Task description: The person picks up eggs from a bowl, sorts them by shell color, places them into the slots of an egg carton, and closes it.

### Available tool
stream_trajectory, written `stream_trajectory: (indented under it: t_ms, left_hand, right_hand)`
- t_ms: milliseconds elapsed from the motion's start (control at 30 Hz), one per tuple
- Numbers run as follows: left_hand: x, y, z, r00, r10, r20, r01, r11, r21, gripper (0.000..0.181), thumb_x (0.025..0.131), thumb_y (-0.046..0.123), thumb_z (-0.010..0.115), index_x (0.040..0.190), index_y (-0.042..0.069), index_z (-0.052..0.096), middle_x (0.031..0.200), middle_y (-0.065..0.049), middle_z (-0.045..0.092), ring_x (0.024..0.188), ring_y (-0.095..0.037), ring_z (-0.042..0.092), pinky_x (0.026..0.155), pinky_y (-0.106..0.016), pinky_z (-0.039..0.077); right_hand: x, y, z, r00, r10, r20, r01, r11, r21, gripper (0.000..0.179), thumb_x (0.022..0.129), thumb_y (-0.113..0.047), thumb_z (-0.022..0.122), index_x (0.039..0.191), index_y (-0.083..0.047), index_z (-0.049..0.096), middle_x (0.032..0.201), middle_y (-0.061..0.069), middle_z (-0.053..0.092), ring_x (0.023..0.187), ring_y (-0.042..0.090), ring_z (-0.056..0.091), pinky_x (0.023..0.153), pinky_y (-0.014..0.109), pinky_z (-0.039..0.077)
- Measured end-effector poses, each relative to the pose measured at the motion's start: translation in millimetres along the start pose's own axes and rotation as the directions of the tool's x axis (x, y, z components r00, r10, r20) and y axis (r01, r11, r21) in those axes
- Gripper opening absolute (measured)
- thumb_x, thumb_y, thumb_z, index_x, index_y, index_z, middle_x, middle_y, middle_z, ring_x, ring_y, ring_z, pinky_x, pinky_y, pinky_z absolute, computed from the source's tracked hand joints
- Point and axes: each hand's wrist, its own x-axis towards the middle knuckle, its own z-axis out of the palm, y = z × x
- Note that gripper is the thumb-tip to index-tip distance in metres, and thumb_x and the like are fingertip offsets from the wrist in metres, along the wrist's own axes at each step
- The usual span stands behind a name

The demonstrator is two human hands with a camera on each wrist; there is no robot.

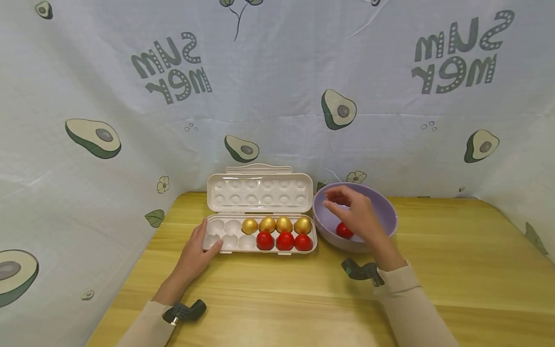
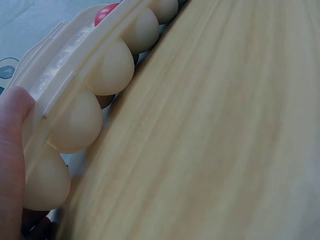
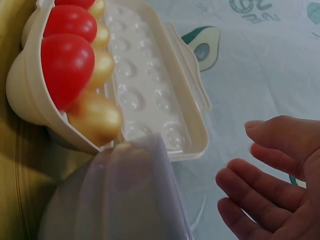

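My left hand (image 1: pixel 197 254) grips the left end of a cream plastic egg carton (image 1: pixel 232 242), its thumb (image 2: pixel 14 117) over the front rim. The carton lies with its lid (image 1: pixel 260 193) raised at the back. Several gold eggs (image 1: pixel 267 224) fill the right part of the back row, and three red eggs (image 1: pixel 285 241) sit in front of them. Over the lilac bowl (image 1: pixel 386 212) hovers my right hand (image 1: pixel 353 209), fingers loosely bent and thumb apart, holding nothing. Below it, a red egg (image 1: pixel 344 230) lies in the bowl, partly covered by the hand in the head view.
The bowl stands close against the carton's right end on a wooden table (image 1: pixel 277 299). Behind and to the sides hangs a pale cloth (image 1: pixel 282 96) printed with avocados. Each wrist carries a dark camera mount (image 1: pixel 184 312).
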Motion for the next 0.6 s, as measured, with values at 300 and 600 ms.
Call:
stream_trajectory:
  t_ms: [300, 600]
  left_hand:
    - [-0.2, 1.4, -0.5, 1.0, -0.003, 0.004, 0.003, 1.0, 0.005, 0.087, 0.092, 0.039, 0.061, 0.152, -0.004, 0.016, 0.148, -0.028, 0.031, 0.133, -0.048, 0.034, 0.108, -0.059, 0.029]
    - [-0.6, 1.6, -0.7, 1.0, -0.004, 0.003, 0.004, 1.0, 0.004, 0.086, 0.092, 0.038, 0.061, 0.152, -0.004, 0.015, 0.148, -0.029, 0.03, 0.134, -0.047, 0.034, 0.108, -0.058, 0.029]
  right_hand:
    - [-2.4, 11, -14, 0.993, 0.093, 0.071, -0.09, 0.995, -0.05, 0.032, 0.088, -0.019, 0.072, 0.114, -0.002, 0.063, 0.11, 0.013, 0.068, 0.1, 0.027, 0.066, 0.088, 0.04, 0.052]
    - [-2.5, 20, -22, 0.984, 0.116, 0.134, -0.11, 0.993, -0.054, 0.034, 0.09, -0.021, 0.07, 0.116, -0.002, 0.063, 0.111, 0.013, 0.068, 0.101, 0.027, 0.066, 0.087, 0.03, 0.053]
